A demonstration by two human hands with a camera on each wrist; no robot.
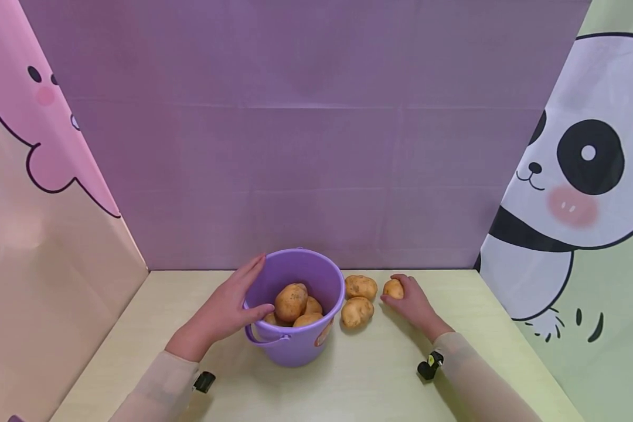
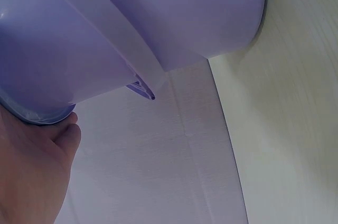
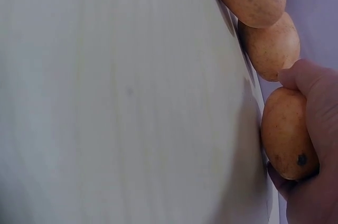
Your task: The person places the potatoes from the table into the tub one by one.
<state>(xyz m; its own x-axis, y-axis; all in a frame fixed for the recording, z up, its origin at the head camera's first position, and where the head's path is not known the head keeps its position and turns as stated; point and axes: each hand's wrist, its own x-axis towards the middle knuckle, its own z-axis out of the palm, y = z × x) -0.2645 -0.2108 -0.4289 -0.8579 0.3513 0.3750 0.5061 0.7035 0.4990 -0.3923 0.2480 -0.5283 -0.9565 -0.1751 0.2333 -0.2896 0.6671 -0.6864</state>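
Note:
A purple bucket [image 1: 290, 346] stands on the table with several potatoes [image 1: 291, 302] inside it. My left hand [image 1: 232, 303] holds the bucket's left rim, the thumb reaching over the edge toward the potatoes. In the left wrist view the hand [image 2: 37, 160] shows at the rim, with the bucket wall [image 2: 200, 12] filling the upper part. To the right of the bucket, my right hand [image 1: 412, 302] grips a small potato [image 1: 393, 288] between thumb and fingers. The right wrist view shows a dark spot on this potato [image 3: 288, 134], close to the table surface.
Two loose potatoes, one behind [image 1: 361, 286] and one in front [image 1: 357, 312], lie between the bucket and my right hand. The bucket's handle [image 1: 266, 341] hangs down its front left. A purple backdrop [image 1: 316, 146] closes off the pale table's [image 1: 358, 387] far edge.

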